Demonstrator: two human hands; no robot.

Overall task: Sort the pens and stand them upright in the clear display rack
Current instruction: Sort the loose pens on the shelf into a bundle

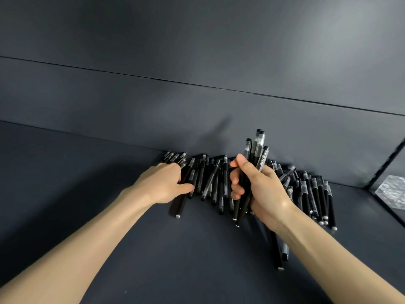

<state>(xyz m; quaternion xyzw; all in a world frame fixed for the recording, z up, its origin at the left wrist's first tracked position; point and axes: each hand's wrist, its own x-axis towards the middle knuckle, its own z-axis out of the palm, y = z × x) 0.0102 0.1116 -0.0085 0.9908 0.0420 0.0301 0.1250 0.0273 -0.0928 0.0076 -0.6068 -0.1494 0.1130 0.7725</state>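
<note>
Seemingly mid-gathering in the head view, the right hand (pixel 260 189) has its fingers wrapped tight round a bundle (pixel 255 154) of black pens held near upright, caps up, probably so they can go into the rack (pixel 392 191) as one lot. The left hand (pixel 162 183) lies on the left end of the loose pens (pixel 210 178) strewn along the back wall, thumb against one. Whether it pinches that pen I cannot tell; the rack waits well apart at the right edge.

Pen pile (pixel 219 183) against back wall (pixel 197 119) — bare tabletop (pixel 76 172) left.
</note>
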